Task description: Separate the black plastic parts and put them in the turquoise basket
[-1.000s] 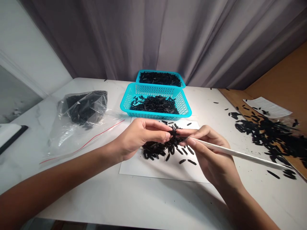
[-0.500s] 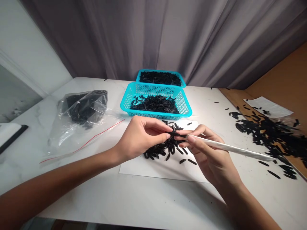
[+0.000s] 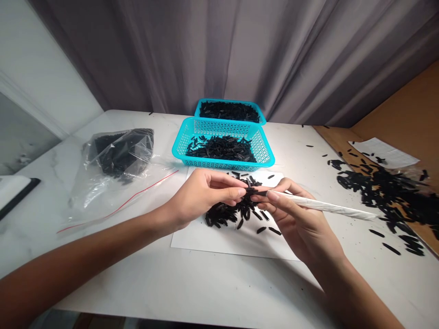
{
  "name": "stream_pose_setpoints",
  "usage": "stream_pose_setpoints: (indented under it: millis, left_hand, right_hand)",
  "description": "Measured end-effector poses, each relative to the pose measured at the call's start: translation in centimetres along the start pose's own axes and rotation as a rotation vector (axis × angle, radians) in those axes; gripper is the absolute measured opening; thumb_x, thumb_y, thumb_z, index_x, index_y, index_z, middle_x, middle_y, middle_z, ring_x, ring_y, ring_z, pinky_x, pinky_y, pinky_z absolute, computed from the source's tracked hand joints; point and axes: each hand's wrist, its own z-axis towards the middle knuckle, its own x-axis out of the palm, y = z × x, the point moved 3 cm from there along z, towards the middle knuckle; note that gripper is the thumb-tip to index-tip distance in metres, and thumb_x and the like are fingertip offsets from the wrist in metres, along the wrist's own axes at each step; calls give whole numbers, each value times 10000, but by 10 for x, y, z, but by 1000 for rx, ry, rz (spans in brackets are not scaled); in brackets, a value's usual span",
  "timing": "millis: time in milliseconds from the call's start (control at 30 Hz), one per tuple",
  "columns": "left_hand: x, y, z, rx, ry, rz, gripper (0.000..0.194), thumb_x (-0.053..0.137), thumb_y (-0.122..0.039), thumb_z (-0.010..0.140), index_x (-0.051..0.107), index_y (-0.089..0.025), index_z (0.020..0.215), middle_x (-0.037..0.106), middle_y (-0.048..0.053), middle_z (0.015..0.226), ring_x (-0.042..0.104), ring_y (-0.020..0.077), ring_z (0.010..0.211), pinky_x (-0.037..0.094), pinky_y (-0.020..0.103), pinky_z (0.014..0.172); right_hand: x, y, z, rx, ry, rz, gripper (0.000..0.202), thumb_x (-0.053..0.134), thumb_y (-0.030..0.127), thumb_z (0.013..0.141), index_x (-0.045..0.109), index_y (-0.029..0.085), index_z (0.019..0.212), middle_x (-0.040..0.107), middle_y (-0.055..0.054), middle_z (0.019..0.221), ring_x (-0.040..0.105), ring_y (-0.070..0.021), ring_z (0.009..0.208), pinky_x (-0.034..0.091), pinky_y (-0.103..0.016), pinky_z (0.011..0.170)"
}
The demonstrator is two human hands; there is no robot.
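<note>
My left hand (image 3: 197,196) is closed in a pinch on a small black strip (image 3: 251,188), thumb and forefinger pressed together at its end. My right hand (image 3: 300,214) grips a slim white-wrapped stick tool (image 3: 331,208), whose dark tip points left at the strip. The fingertips of both hands meet around the strip, partly hiding it. Below them lies a pile of similar black strips (image 3: 221,214) on a white sheet (image 3: 206,242).
Beyond the hands stands a turquoise basket (image 3: 178,148) holding black strips, with a second turquoise basket (image 3: 262,119) behind it. A clear plastic bag (image 3: 116,155) of black material lies left. Many loose strips (image 3: 384,189) are scattered at right near a white paper (image 3: 384,151).
My left fingers have shifted slightly at the strip, with the thumb more bent. The tool's far end has swung a little up and left.
</note>
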Motion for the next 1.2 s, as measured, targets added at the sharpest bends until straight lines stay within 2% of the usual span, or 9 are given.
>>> stream_pose_setpoints:
  millis: [233, 400, 733, 833, 900, 967, 1033, 1100, 1200]
  left_hand:
    - [0, 4, 0, -48, -17, -2, 221, 818, -186, 730, 782, -155, 946, 789, 62, 873, 722, 149, 775, 586, 254, 749]
    - [-1, 3, 1, 16, -27, 38, 234, 838, -201, 708, 780, -165, 932, 795, 55, 922, 746, 176, 865, 592, 248, 789]
    - [2, 0, -2, 111, -120, 203, 173, 795, -221, 748, 768, -148, 902, 791, 52, 908, 747, 173, 836, 598, 235, 758]
    - [-19, -7, 7, 323, -328, 397, 153, 757, -257, 794, 764, -158, 910, 787, 48, 912, 736, 162, 817, 589, 243, 776]
    - [-44, -13, 16, 501, -541, 611, 170, 701, -276, 849, 759, -178, 975, 782, 51, 975, 725, 165, 849, 574, 268, 821]
    - [-73, -15, 27, 538, -677, 854, 194, 650, -269, 882, 759, -186, 1019, 782, 61, 989, 720, 187, 870, 550, 313, 863]
    - [-97, -12, 40, 425, -662, 1090, 178, 654, -234, 862, 772, -188, 987, 786, 70, 972, 721, 220, 887, 532, 355, 877]
    - [-111, -11, 46, 387, -595, 1134, 158, 680, -237, 842, 779, -182, 953, 790, 67, 931, 723, 219, 852, 533, 343, 844]
    - [-108, -9, 47, 356, -448, 1200, 197, 657, -341, 877, 783, -189, 883, 782, 61, 838, 706, 207, 761, 524, 318, 745]
  right_hand:
    - [-1, -2, 2, 47, -14, 44, 195, 802, 259, 798, 652, 224, 679, 788, -14, 929, 732, -148, 869, 569, -211, 784]
    - [-1, -4, 4, 62, -14, 69, 198, 803, 256, 795, 651, 229, 670, 788, -8, 916, 736, -153, 864, 578, -217, 783]
    - [0, -4, 2, 53, 10, 66, 182, 779, 241, 828, 651, 214, 702, 796, -25, 980, 741, -146, 919, 568, -189, 820]
    - [-1, -4, 1, 53, -18, 60, 178, 774, 246, 831, 642, 217, 715, 795, -44, 1017, 735, -171, 975, 570, -208, 834]
    - [-3, -3, 1, 51, -30, 59, 175, 775, 246, 827, 641, 219, 718, 795, -46, 1017, 734, -176, 985, 572, -203, 817]
    - [-4, -3, 1, 52, -34, 59, 171, 778, 251, 822, 645, 219, 720, 796, -40, 997, 737, -176, 973, 575, -197, 798]
    - [-5, -2, 2, 53, -36, 56, 170, 781, 255, 818, 648, 218, 720, 796, -37, 986, 739, -176, 962, 577, -193, 786]
    - [-5, -3, 2, 54, -36, 54, 169, 779, 258, 819, 647, 217, 723, 796, -37, 986, 739, -178, 964, 577, -191, 783]
    - [-6, -4, 3, 59, -37, 50, 170, 776, 259, 822, 642, 218, 727, 795, -36, 989, 737, -177, 967, 577, -188, 780]
